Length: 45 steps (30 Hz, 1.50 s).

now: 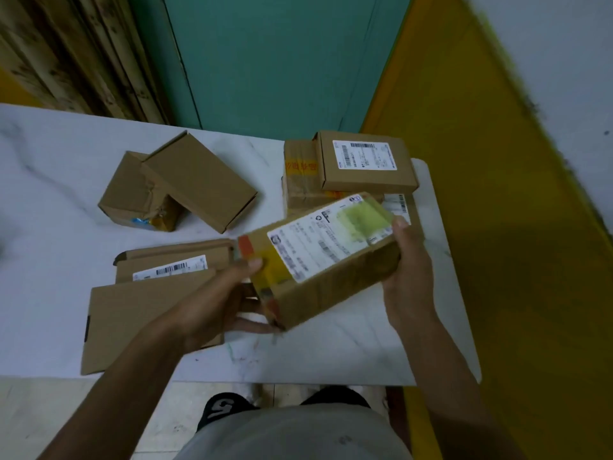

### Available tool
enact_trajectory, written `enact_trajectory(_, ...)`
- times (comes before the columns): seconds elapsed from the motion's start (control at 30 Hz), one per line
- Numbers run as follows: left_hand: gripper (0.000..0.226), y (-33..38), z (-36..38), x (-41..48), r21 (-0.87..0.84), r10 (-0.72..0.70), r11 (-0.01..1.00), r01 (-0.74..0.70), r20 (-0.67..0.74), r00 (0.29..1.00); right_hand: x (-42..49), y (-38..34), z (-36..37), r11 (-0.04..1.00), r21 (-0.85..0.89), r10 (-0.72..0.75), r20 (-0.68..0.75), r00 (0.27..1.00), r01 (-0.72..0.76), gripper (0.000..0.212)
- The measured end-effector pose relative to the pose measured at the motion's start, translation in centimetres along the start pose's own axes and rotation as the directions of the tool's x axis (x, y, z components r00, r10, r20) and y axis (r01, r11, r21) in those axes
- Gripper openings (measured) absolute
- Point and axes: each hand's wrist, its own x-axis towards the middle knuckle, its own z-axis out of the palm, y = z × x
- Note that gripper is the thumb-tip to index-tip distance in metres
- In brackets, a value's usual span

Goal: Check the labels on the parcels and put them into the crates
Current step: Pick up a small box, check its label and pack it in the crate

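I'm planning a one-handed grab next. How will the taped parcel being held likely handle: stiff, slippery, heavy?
Probably stiff: the taped parcel shows straight boxy edges between the left hand and right hand. Its glossy tape wrap may make it somewhat slippery. It seems fairly light, since both hands carry it by its ends alone, though weight cannot truly be seen.

Labelled parcel in left hand & right hand, above marble table w/ other boxes.
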Motion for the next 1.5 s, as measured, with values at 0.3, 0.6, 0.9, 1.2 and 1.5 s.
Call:
enact_trajectory(0.3, 0.049, -3.2, 8.3, 2.0, -0.244, 0.205, 0.937, -0.252, -0.202, 0.958, 1.1, -0.7, 2.8, 0.995, -0.055, -0.062, 0.274, 0.96, 0.08, 0.047)
enact_trajectory(0.6, 0.067, -3.7, 9.2, 1.2, 0.074, 0.248, 0.968, -0.239, -0.406, 0.88, -1.9, 3.8, -2.6, 0.976, -0.151, 0.201, 0.377, 0.904, -0.155, 0.062)
enact_trajectory(0.9, 0.06, -4.3, 10.3, 1.2, 0.177, 0.343, 0.939, -0.295, -0.401, 0.85, -1.2, 3.2, -5.2, 0.975, -0.219, 0.078, 0.455, 0.887, 0.026, 0.073)
enact_trajectory(1.2, 0.046, -4.4, 10.0, 1.1, 0.259, 0.44, 0.893, -0.368, -0.329, 0.836, -1.1, 3.3, -5.9, 0.973, -0.219, 0.045, 0.501, 0.865, 0.076, 0.072)
enact_trajectory(1.5, 0.052, -5.4, 10.3, -0.1, 0.198, 0.353, 0.933, -0.301, -0.331, 0.875, -1.6, 3.5, -7.1, 0.981, -0.194, 0.1, 0.547, 0.831, 0.009, 0.069)
